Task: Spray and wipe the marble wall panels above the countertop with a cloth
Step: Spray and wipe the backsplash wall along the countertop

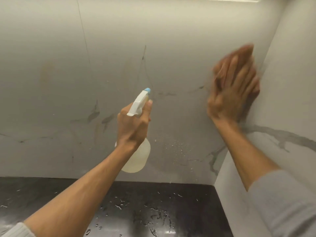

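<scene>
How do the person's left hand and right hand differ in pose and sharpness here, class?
The left hand curls round the spray bottle; the right hand lies flat against the marble wall. The left hand looks sharp; the right hand is blurred. Both are raised above the wet black countertop.

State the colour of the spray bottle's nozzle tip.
Light blue. The nozzle tip of the spray bottle shows best in the head view.

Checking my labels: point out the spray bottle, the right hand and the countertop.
spray bottle [138, 156]: head view, translucent body.
right hand [234, 88]: head view, blurred back.
countertop [188, 200]: head view, bare wet patch.
</scene>
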